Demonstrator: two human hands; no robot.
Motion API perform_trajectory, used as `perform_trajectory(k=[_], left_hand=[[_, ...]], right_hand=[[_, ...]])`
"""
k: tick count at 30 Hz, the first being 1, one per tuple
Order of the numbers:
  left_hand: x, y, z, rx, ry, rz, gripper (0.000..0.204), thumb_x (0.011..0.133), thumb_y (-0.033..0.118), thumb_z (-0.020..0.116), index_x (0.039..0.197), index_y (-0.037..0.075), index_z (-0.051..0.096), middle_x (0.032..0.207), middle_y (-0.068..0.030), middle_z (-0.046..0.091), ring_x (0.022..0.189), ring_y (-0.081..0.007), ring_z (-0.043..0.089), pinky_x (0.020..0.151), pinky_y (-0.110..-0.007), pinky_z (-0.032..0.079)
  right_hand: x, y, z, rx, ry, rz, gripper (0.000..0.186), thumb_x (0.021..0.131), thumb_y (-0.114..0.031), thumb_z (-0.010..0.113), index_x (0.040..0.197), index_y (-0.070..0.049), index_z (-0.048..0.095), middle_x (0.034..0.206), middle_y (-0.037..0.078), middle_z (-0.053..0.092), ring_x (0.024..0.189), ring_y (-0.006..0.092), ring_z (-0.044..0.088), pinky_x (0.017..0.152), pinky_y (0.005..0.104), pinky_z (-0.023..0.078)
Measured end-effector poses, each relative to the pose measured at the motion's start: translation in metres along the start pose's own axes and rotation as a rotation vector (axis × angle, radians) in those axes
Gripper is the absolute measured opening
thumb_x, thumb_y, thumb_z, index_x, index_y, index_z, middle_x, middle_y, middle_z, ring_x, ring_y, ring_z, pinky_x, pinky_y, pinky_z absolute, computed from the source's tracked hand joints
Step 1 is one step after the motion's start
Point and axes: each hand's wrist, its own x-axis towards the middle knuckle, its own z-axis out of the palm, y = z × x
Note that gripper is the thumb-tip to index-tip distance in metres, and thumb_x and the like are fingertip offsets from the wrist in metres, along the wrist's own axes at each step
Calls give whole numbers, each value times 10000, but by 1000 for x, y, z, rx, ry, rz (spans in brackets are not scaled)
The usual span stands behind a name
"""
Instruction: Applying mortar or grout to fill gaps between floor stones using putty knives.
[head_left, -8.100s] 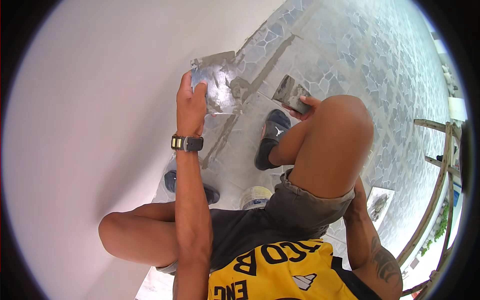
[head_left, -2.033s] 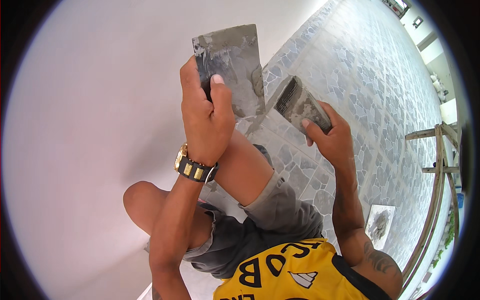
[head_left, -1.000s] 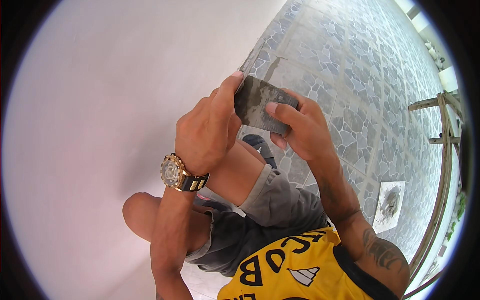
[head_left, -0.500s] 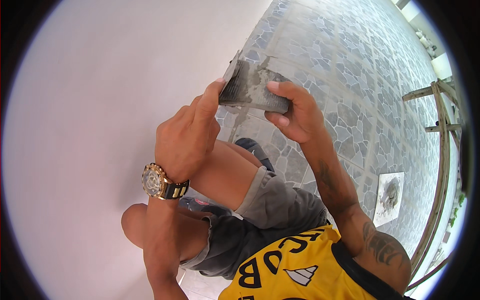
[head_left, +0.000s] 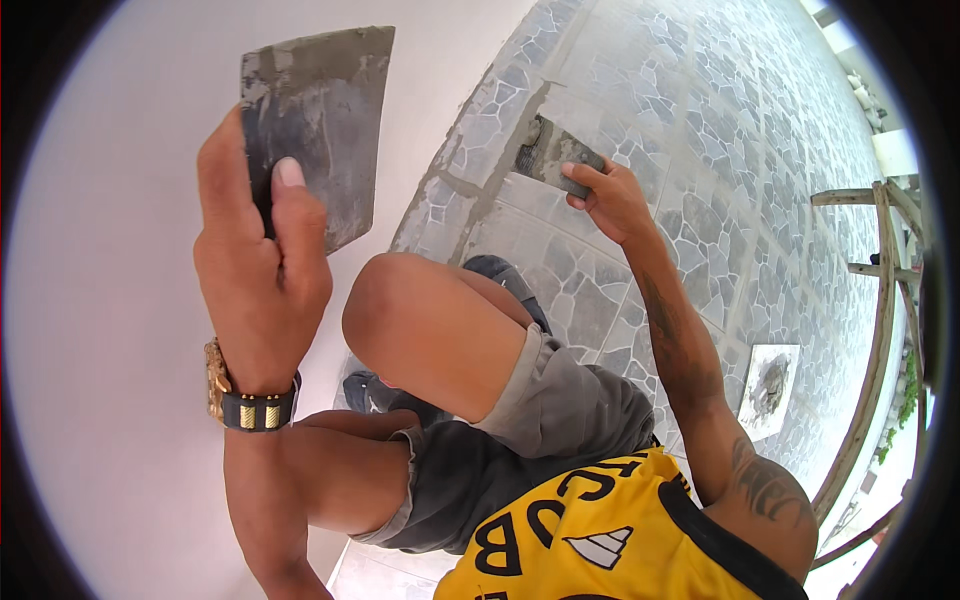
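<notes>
My left hand (head_left: 262,275) is raised before the pale wall, closed on a flat, thin rectangular plate (head_left: 340,130). The thumb presses its face, which is dark and smeared with grey mortar. Over the floor, farther off and to the right, my right hand (head_left: 612,205) pinches a second flat rectangular plate (head_left: 560,155) between thumb and fingers. Wet grey mortar lies on this plate, with a dark ribbed patch at its far end. Beneath it runs the stone-patterned tile floor (head_left: 570,295), with a grey mortar-filled joint (head_left: 488,200). The two plates are well apart.
Close on the left rises the smooth pale wall (head_left: 110,300). A white square board (head_left: 787,362) with a grey mortar heap lies on the floor at the right. Beyond it stands a wooden frame (head_left: 883,300). My bent knees are below my hands.
The plates were together and are now apart. My left hand has moved left and up, turning its plate's broad face into view. My right hand has shifted slightly, lower toward the floor.
</notes>
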Motion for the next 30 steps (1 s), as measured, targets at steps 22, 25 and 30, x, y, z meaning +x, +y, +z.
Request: perform_trajectory(k=[22,25,30], left_hand=[[-28,-148,-7,281,-138,44,369,961,58,477,1303,-79,492,1203,-160,568,1021,-228,569,896,-319,451],[-30,-148,-10,233,-95,3,373,956,51,470,1302,-87,490,1203,-163,565,1024,-225,569,892,-320,454],[-31,-159,7,133,-67,73,382,951,54,464,1304,-92,486,1179,-171,579,999,-220,580,875,-319,463]], right_hand=[[172,310,63,-2082,-384,-356,228,795,-78,614,963,68,664,1037,222,573,927,334,561,689,349,572],[170,292,61,-2028,-385,-236,224,787,-90,621,931,76,667,1030,228,570,921,335,558,777,387,561],[190,316,32,-2133,-283,-494,225,760,-98,611,897,75,653,1018,242,600,952,374,568,877,479,507]])
